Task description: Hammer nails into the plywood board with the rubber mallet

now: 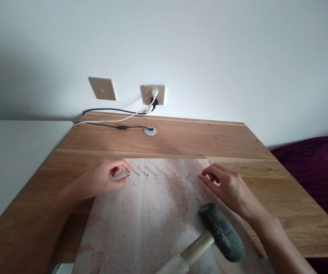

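Fasteners (156,175), probably small screws, are forming a row near the far edge of a board (141,228) on a wooden desk (192,137). The left hand (105,177) is bringing thumb and forefinger around the leftmost one; whether they are gripping it, I cannot tell. The right hand (229,182) is hovering beyond the row's right end, thumb and forefinger apart. A mallet (222,232) is showing over the board, its handle running out of frame. Behind, a wall socket (161,90) is holding white and black plugs (154,92), and a grommet (153,133) is receiving a black cable (135,126). A wall plate (101,88) is bearing an illegible mark.
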`<state>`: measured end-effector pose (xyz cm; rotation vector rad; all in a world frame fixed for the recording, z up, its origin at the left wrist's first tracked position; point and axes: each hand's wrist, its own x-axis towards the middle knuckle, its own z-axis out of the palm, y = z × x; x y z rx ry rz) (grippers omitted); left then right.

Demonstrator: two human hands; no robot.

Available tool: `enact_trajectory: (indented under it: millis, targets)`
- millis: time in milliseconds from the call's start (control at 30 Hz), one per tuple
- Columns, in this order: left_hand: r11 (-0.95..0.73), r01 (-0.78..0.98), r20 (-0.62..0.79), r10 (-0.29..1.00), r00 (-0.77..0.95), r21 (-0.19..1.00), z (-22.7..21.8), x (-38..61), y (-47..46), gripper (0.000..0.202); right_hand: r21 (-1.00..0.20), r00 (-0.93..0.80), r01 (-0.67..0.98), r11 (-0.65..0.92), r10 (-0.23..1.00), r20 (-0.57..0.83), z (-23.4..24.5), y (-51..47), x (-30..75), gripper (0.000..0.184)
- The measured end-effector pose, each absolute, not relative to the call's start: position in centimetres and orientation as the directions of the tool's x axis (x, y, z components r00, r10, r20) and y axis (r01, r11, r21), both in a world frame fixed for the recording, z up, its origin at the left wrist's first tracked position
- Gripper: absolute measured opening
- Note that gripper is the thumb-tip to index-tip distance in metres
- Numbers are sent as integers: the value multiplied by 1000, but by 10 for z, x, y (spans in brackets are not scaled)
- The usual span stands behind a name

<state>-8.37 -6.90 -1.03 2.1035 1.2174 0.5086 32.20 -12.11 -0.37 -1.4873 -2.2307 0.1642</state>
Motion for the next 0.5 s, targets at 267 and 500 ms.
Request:
enact_trajectory:
  millis: [267, 500]
  targets:
    - [-392, 621, 31, 860, 509, 678, -13, -82, -70, 19, -326, -350, 836, 442, 886, 304, -1, -123, 322, 35]
    - [-376, 626, 22, 867, 497, 683, -10, -80, -71, 18, -365, -373, 812, 455, 887, 274, 1, -124, 321, 27]
